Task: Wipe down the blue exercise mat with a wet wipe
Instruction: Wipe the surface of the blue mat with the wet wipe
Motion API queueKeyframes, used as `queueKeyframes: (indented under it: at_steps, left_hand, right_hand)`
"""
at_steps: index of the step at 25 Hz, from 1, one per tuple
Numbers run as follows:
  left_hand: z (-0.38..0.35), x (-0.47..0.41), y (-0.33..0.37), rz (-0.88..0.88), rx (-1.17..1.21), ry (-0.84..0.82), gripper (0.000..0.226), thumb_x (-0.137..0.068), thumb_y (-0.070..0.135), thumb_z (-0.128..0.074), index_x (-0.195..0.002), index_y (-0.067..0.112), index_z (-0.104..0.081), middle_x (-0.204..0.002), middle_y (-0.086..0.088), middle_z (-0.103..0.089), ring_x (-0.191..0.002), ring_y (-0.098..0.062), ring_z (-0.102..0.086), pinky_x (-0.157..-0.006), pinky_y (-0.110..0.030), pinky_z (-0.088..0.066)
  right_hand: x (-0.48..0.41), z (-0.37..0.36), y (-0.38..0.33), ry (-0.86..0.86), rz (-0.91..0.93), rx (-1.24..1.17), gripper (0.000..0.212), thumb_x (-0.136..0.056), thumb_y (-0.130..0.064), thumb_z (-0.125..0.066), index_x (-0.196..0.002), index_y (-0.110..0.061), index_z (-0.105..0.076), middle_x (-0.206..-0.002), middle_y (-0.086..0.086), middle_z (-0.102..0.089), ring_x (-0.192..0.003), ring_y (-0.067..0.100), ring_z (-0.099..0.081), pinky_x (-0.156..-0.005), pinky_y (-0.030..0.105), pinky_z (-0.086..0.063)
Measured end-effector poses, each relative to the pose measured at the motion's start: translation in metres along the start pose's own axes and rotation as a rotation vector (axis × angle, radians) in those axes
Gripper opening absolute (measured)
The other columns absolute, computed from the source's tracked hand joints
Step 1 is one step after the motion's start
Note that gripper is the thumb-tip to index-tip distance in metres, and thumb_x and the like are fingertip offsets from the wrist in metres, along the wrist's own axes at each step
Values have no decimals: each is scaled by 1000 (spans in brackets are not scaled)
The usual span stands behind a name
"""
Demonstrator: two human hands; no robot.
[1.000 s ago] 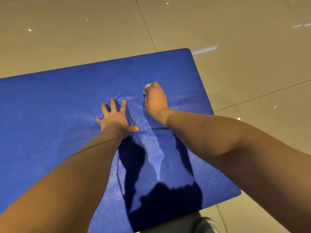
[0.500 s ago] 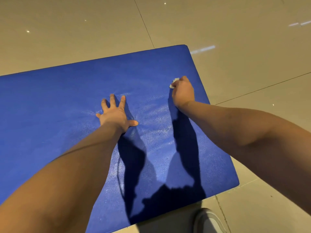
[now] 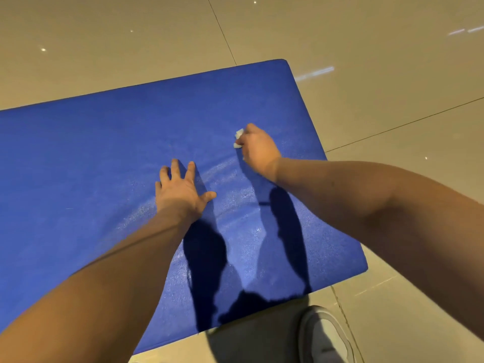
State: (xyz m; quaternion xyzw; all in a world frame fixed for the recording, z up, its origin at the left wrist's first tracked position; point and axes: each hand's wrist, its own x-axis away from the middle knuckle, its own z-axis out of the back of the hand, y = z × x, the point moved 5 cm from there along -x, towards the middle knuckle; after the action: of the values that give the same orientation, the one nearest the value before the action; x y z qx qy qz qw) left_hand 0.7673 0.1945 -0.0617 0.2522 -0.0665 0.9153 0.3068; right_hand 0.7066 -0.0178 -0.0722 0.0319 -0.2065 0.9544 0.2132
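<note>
View from a head-worn camera, looking down at a person's two bare arms reaching over a blue mat [image 3: 91, 166] that lies flat on a glossy beige tiled floor [image 3: 392, 61]. The mat's long axis runs from about 8 o'clock, where it leaves the picture, up to its short end at about 2 o'clock. The right hand [image 3: 258, 150], a little right of centre and just inside that short end, is curled into a loose fist around a bunched white wipe [image 3: 238, 137] and pressed to the mat. Only a small scrap of the wipe shows, poking out of the fist at its 10 o'clock side. The left hand [image 3: 180, 191], at the fist's 8 o'clock and close beside it, lies palm down on the mat with fingers straight and spread and the thumb out toward 3 o'clock, apparently bracing the mat. It holds nothing. Pale, wet-looking streaks arc between the hands and down toward 6 o'clock. The long stretch toward 9 o'clock looks duller, probably not yet wiped, and it lies beyond the left hand, so the wiping hand is the farther of the two from it. A grey shoe [image 3: 324, 334] shows at 5 o'clock on the floor.
</note>
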Motion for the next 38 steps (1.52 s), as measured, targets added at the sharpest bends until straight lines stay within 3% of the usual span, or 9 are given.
queueKeyframes:
  at_steps: [3, 7, 12, 16, 22, 26, 31, 34, 38]
  left_hand:
    - [-11, 18, -2, 21, -31, -62, 109, -81, 85, -48, -160, 32, 5, -167, -4, 12, -153, -36, 5, -120, -58, -20]
    - [-19, 35, -3, 65, -7, -169, 121, -76, 83, -58, -159, 33, 14, -166, 0, 22, -153, -34, 13, -115, -66, -25]
    - [-26, 41, -1, 72, 0, -177, 122, -76, 81, -61, -159, 34, 15, -165, -2, 26, -152, -35, 17, -115, -68, -25]
    - [-27, 37, 1, 88, 12, -194, 122, -76, 79, -64, -158, 36, 16, -164, -1, 28, -152, -35, 20, -114, -71, -22]
    - [-27, 36, 3, 105, 6, -196, 123, -76, 77, -65, -158, 37, 17, -164, -2, 28, -152, -34, 20, -114, -72, -21]
    - [-27, 36, 3, 116, -2, -182, 123, -76, 76, -66, -158, 36, 16, -165, -2, 27, -152, -34, 19, -114, -71, -21]
    - [-27, 37, 2, 116, -2, -158, 121, -76, 77, -65, -158, 37, 14, -165, 0, 25, -152, -33, 18, -114, -71, -23]
    - [-26, 38, 3, 97, -2, -151, 120, -77, 77, -65, -159, 36, 13, -165, 0, 24, -152, -33, 17, -113, -71, -23]
    - [-25, 38, 3, 92, -30, -150, 121, -77, 78, -63, -159, 34, 15, -166, -2, 23, -152, -35, 15, -112, -72, -25]
  right_hand:
    - [15, 19, 55, 120, -187, 10, 11, -91, -4, -54, -94, -10, -63, -114, 14, -55, -92, 26, -49, -89, 37, -49]
    - [22, 16, 30, 227, -287, -1, 22, -93, -6, -51, -111, -6, -65, -122, 18, -54, -91, 21, -38, -84, 30, -39]
    - [40, -29, -68, 82, -45, -57, 23, -94, -3, -51, -113, -1, -65, -120, 19, -53, -106, 34, -53, -88, 36, -45]
    - [37, -16, -28, 37, 46, -14, 21, -96, -2, -52, -109, 0, -68, -114, 15, -54, -105, 32, -57, -86, 28, -45]
    - [55, 14, 50, 174, -325, -68, 13, -91, -2, -51, -96, -8, -61, -110, 15, -58, -89, 27, -49, -81, 38, -42]
    - [66, -12, -24, 150, -215, -148, 11, -90, 2, -52, -91, -3, -62, -107, 16, -55, -89, 34, -57, -75, 33, -43]
    - [74, -36, -70, -19, -66, -218, 22, -89, 4, -57, -108, -4, -64, -110, 13, -55, -94, 30, -56, -74, 31, -40]
    - [75, -19, -33, -18, -80, -158, 18, -90, 2, -54, -104, -4, -65, -108, 13, -54, -89, 33, -58, -72, 34, -43]
    - [87, 8, 46, 110, -362, -148, 23, -88, 5, -52, -102, -8, -65, -112, 11, -55, -92, 33, -60, -82, 44, -53]
